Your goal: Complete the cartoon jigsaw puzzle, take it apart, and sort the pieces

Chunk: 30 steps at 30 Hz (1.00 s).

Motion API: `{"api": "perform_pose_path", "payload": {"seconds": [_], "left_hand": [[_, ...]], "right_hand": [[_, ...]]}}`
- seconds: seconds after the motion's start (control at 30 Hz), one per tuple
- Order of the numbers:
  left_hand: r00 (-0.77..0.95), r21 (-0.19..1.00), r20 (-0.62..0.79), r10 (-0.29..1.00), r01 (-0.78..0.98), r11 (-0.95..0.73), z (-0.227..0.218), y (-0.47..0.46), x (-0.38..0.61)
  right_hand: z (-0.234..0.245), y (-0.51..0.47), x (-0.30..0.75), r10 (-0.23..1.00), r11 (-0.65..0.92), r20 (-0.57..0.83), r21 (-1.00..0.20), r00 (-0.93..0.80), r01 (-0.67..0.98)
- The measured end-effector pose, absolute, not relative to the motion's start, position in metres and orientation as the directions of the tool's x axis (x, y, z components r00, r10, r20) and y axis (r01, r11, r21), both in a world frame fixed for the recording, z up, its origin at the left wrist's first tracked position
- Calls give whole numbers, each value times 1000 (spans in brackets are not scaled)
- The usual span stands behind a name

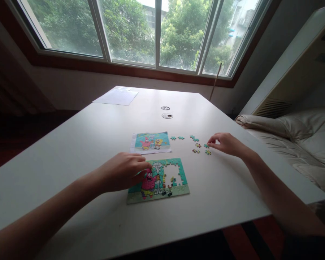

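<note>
A mostly assembled jigsaw puzzle (157, 180) with cartoon figures lies on the table, with a gap in its right half. My left hand (124, 169) rests over the puzzle's upper left part, fingers loosely bent and apart, holding nothing that shows. Off to the right, my right hand (224, 142) has thumb and forefinger pinched at the edge of a teal puzzle piece (206, 146). Near those fingertips lie several loose pieces, among them a yellow-green puzzle piece (208, 152) and a reddish puzzle piece (198, 145).
Behind the puzzle lies a printed reference picture (152, 142), with more loose pieces (181, 137) to its right. Farther back are two round cable-hole covers (167, 116) and a sheet of paper (116, 96) on the white table (78, 144). A pale sofa (295, 133) stands at the right.
</note>
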<state>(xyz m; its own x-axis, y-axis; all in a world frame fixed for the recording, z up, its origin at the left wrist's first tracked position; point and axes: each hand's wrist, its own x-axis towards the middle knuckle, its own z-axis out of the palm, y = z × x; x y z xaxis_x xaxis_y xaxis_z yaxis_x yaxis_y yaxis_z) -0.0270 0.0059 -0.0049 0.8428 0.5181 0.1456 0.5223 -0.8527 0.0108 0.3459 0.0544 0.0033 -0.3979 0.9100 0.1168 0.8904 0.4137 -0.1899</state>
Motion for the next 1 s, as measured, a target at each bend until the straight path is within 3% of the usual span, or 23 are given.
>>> {"api": "perform_pose_path", "payload": {"seconds": [0.23, 0.8, 1.0], "left_hand": [[839, -3, 124, 529, 534, -846, -6, 6, -24], [842, 9, 132, 523, 527, -850, -7, 6, -24], [844, 0, 147, 516, 522, -853, -11, 8, -24]], "right_hand": [[3, 51, 342, 899, 425, 7, -256, -438, 869], [-19, 48, 310, 786, 614, 174, -328, -593, 718], [-14, 41, 306, 823, 566, 161, -313, -544, 763]]}}
